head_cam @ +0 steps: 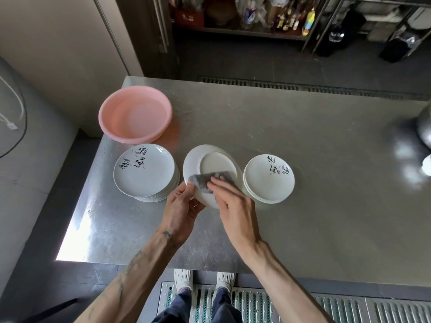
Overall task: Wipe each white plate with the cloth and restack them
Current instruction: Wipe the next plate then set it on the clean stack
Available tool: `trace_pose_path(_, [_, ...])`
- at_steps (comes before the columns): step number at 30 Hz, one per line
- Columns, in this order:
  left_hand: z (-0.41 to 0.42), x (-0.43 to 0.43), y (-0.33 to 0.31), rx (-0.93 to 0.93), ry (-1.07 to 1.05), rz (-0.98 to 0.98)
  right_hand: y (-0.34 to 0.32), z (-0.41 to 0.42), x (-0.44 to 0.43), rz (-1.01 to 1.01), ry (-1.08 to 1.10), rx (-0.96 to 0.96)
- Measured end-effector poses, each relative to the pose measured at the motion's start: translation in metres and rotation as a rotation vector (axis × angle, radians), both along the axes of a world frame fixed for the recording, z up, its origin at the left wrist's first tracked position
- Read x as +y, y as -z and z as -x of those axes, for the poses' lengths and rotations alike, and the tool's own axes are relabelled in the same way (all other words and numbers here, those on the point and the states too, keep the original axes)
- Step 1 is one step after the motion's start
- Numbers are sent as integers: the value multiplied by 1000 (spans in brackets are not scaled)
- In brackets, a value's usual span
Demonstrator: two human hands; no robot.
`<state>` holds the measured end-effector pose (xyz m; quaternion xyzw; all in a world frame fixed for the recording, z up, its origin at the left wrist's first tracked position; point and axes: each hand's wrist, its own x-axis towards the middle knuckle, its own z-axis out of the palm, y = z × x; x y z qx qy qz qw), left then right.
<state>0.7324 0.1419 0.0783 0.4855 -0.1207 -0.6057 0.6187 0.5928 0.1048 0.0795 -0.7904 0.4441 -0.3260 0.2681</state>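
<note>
Stainless steel forms the table (303, 136), with a shelving rack seen beyond its far edge. A pink basin (116, 131) is placed near the far left corner.

Progress is judged to be partial. Two stacks are set along the near half of the table: a taller left stack (144, 170) towards the left edge and a shorter right stack (268, 178) nearer the middle. Which stack has been wiped cannot be confirmed; the shorter one is probably the finished pile, so most plates would remain.

One plate (214, 164) is held between the stacks, raised and tilted, underside up, with its foot ring visible. Its near left rim is gripped by the left hand (182, 206). A grey cloth (203, 181) is pressed against the underside by the extended fingers of the right hand (233, 203).

The plates are white and glossy; brushed black characters with pink accents are shown on both top plates.
</note>
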Motion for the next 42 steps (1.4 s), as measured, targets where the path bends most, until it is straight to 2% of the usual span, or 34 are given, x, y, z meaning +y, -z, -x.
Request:
trace_pose_path(4, [-2,-2,0,6,-16,-6,16,10,19,47,102,11])
trace_pose_path(9, [1,-3,-1,23,-38,4,17,0,23,123,9,30])
trace_pose_path(13, [0,-4,-1,52,-81,-3,20,6,20,101,139,9])
trace_pose_path(17, [2,-3,2,59,-58,-6,16,-15,31,148,9,21])
trace_pose_path(21, [0,-4,-2,81,-104,14,19,-5,23,114,135,-5])
trace_pose_path(26, [0,-3,-1,124,-109,14,18,-9,27,184,3,0])
trace_pose_path(29, [-1,-2,-2,111,-144,-2,20,7,16,110,175,-45])
trace_pose_path(33, [-2,3,0,52,-98,-40,15,22,-9,-96,366,-122])
trace_pose_path(35, [-3,7,-1,26,-46,-53,12,29,-31,-173,350,-147])
trace_pose_path(38, [-3,12,-1,-3,38,-54,2,32,-59,-208,293,-81])
trace_pose_path(42, [1,9,1,-39,104,-73,-6,10,-56,-52,142,39])
